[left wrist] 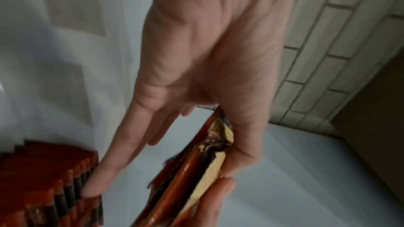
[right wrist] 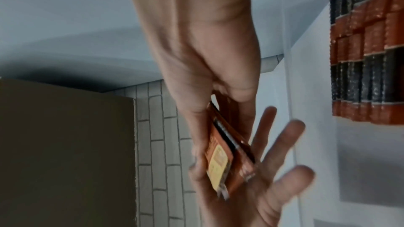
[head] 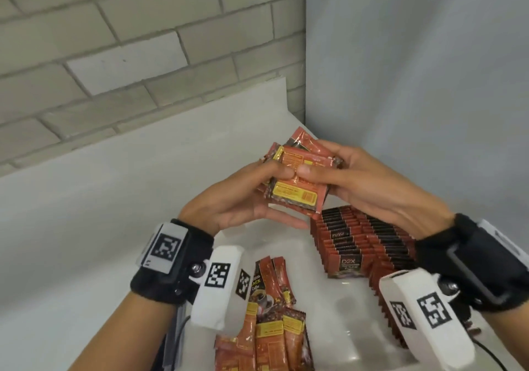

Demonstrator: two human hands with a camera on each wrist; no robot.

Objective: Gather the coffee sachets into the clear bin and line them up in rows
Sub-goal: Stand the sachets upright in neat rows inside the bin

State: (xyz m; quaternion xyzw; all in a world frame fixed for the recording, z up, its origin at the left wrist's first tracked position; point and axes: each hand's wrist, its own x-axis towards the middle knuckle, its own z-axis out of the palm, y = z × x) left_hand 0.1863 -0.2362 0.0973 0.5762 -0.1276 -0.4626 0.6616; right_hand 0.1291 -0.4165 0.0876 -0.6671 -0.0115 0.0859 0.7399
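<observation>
From the head view, your left hand (head: 243,196) and right hand (head: 363,181) both pinch one small bunch of sachets (head: 297,176) above the sachet rows (head: 360,242) in the clear bin (head: 337,313); I can't count them. Each wrist view shows a thumb pressing the bunch.

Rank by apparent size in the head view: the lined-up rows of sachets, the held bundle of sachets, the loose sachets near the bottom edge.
1. lined-up rows
2. loose sachets, partly cut off
3. held bundle, though partly covered by both hands
</observation>
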